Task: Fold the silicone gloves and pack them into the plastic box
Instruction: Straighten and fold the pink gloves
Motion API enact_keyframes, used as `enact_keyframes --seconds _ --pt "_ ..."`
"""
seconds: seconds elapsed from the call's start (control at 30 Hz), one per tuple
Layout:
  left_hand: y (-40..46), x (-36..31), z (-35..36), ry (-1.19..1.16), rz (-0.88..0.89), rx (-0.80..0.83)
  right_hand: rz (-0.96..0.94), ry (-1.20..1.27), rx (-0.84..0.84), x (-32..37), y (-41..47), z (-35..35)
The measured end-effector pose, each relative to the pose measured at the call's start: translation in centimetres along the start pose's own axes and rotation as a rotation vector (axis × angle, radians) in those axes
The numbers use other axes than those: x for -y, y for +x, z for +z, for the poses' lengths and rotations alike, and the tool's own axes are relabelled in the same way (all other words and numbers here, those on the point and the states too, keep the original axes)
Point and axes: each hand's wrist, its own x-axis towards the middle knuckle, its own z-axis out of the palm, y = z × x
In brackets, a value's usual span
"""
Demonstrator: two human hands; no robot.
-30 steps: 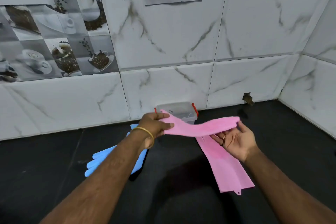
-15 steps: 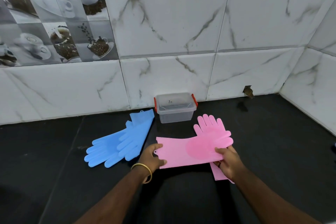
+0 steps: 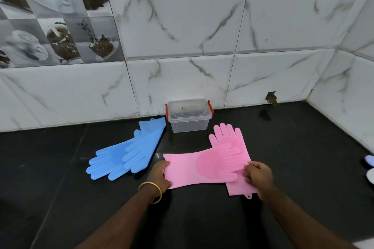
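Observation:
A pink silicone glove (image 3: 202,164) lies crosswise on the black counter, over a second pink glove (image 3: 228,137) whose fingers point toward the wall. My left hand (image 3: 159,174) pinches the top glove's cuff edge. My right hand (image 3: 258,174) holds its fingertip end. Two blue gloves (image 3: 129,151) lie overlapped to the left, untouched. The clear plastic box (image 3: 189,115) with red latches stands shut against the wall behind the gloves.
The black counter (image 3: 303,157) meets marble-tiled walls at the back and right. A small hole with debris (image 3: 272,99) sits at the wall base on the right. White and pale blue objects (image 3: 370,168) show at the right edge.
The top pink glove, held lifted in the air a second ago, has come down flat across the other pink glove. Both hands keep their grip on its ends.

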Motion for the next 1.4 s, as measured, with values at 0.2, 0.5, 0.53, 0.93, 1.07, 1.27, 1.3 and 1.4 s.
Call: enact_keyframes --seconds 0.2,0.5,0.53,0.93,1.07,1.27,1.3,1.4 --pt "0.0 -0.6 0.8 0.093 -0.021 -0.001 -0.084 -0.808 -0.125 1.2 0.8 -1.4" --pt "0.4 -1.4 1.0 0.168 -0.119 0.005 -0.124 -0.829 0.139 2.8 3.4 -2.7" --pt "0.5 -1.5 1.0 0.197 -0.127 0.003 -0.139 -0.749 0.163 3.3 3.7 -3.1" --pt "-0.1 -5.1 2.2 0.623 -0.334 0.004 -0.278 -0.123 0.193 14.9 7.8 -7.3" --pt "0.1 -10.9 3.4 0.602 -0.158 -0.035 -0.357 -0.179 0.325 19.6 7.1 -7.0" --pt "-0.6 -26.2 4.2 0.12 0.409 -0.121 -0.527 -0.196 0.486 24.9 3.9 -4.8" --pt "-0.8 -28.4 4.1 0.083 0.437 -0.144 -0.554 -0.197 0.497 25.6 3.3 -4.5" --pt "-0.9 -33.3 2.5 0.113 0.484 -0.232 -0.58 -0.136 0.528 27.1 1.9 -3.7"
